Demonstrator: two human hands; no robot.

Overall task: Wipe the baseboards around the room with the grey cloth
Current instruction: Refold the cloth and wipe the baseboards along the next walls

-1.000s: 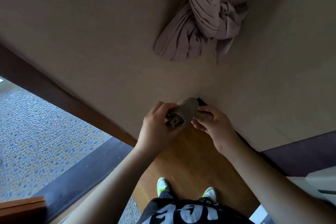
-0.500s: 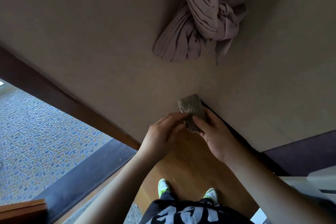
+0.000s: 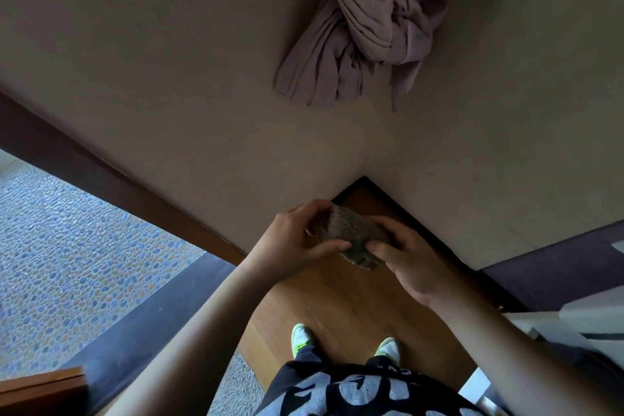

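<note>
The top of the knotted curtain (image 3: 371,20) runs off the top edge. The grey cloth (image 3: 354,235) is partly covered by the fingers of the left hand (image 3: 293,243) and the right hand (image 3: 412,263). The shoes (image 3: 302,338) show only their toes; the shirt (image 3: 358,392) hides the rest. The dark baseboard (image 3: 422,228) goes behind the right arm. The white thing (image 3: 594,314) at the right edge is cut off, and I cannot tell what it is.

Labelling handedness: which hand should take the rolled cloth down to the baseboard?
Probably right. The right hand grips the rolled grey cloth nearest the dark baseboard strip; the left hand pinches its far end.
</note>
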